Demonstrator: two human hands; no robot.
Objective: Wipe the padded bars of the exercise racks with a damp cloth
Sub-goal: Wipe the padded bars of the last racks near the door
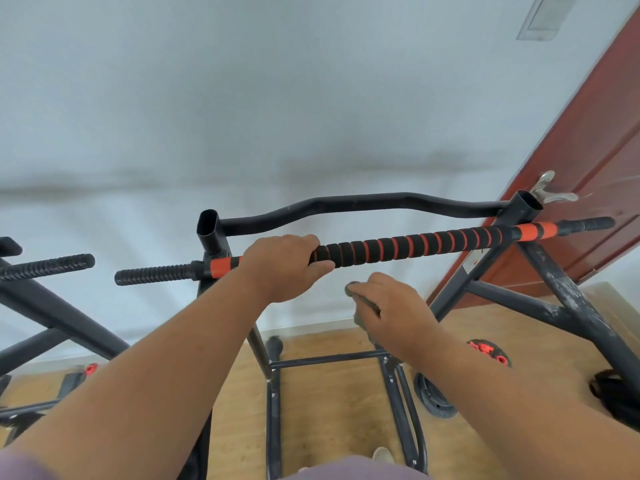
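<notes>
Left hand (282,268) grips padded bar (408,245) near its left end | right hand (391,313) below, clutching cloth (363,304) | no legible writing.

Open air lies between the padded bar (408,247) and the bent black crossbar (363,206) behind it. Two upright posts, left (211,233) and right (526,206), close that gap at each end. Slanted frame struts (568,299) crowd the right side. Below the bar the space seems open down to the floor frame (332,360).

Bright even light, soft blur, bowed edges
</notes>
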